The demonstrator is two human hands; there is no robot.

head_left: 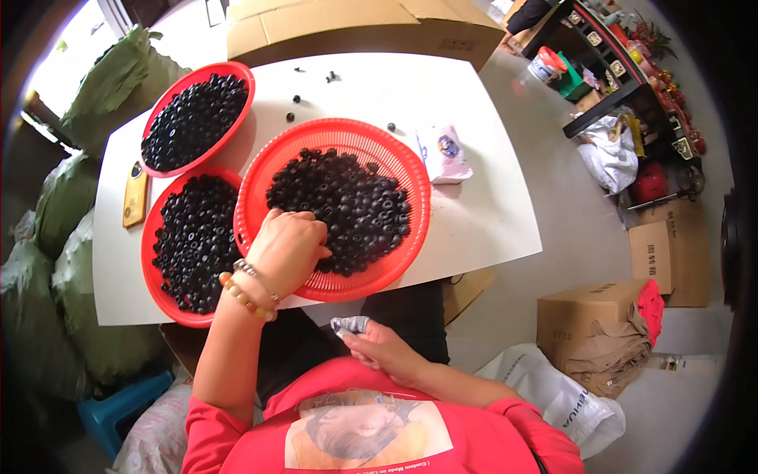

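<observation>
My left hand (294,241) reaches into the middle red plastic basket (410,166), its fingers curled down against the heap of black round beads (347,205). What lies between those fingertips is hidden. Two bead bracelets circle that wrist. Low over my lap, just off the table's near edge, my right hand (385,349) is closed on a small grey patterned cloth (350,325). To the left stand two more red containers, one nearer (151,280) and one farther (246,79), both filled with similar black beads.
A white table (482,213) carries the baskets, a yellow phone (135,197), a white tissue pack (447,154) and several loose beads (297,99). Large green sacks (59,276) crowd the left. Cardboard boxes stand behind the table and at right (584,312); a blue stool (118,411) sits lower left.
</observation>
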